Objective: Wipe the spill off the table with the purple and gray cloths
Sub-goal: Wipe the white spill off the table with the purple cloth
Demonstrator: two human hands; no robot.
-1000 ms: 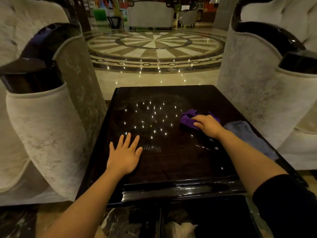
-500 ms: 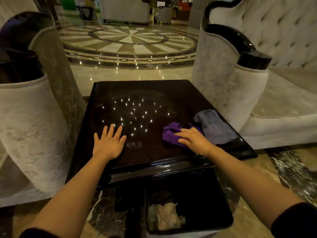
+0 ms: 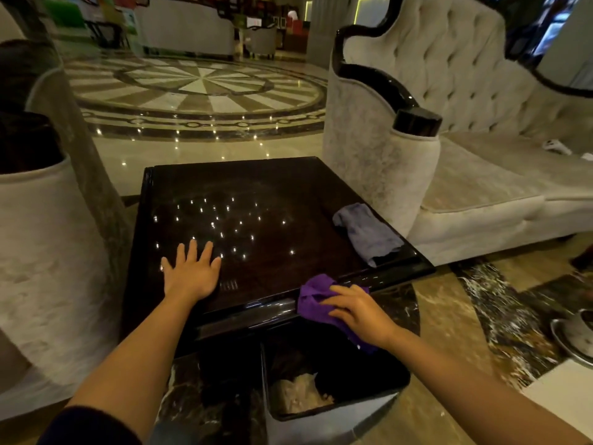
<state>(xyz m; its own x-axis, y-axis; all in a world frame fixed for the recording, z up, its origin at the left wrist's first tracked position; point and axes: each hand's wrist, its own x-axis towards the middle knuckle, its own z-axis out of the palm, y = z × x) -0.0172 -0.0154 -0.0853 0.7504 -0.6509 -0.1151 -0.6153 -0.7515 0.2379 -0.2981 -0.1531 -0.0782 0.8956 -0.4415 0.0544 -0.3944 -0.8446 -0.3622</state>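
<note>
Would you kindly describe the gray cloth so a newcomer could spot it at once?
Find the dark glossy table between the pale armchairs. Along its right edge, beside the armchair, lies the gray cloth, crumpled and untouched. Unlike the purple cloth, no hand is on it.

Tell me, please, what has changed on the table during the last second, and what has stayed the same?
The right hand dragged the purple cloth from the middle of the table toward the person, to the near edge, where it now hangs partly over the bin. The left hand stayed flat on the tabletop, and the gray cloth stayed at the right edge.
</note>
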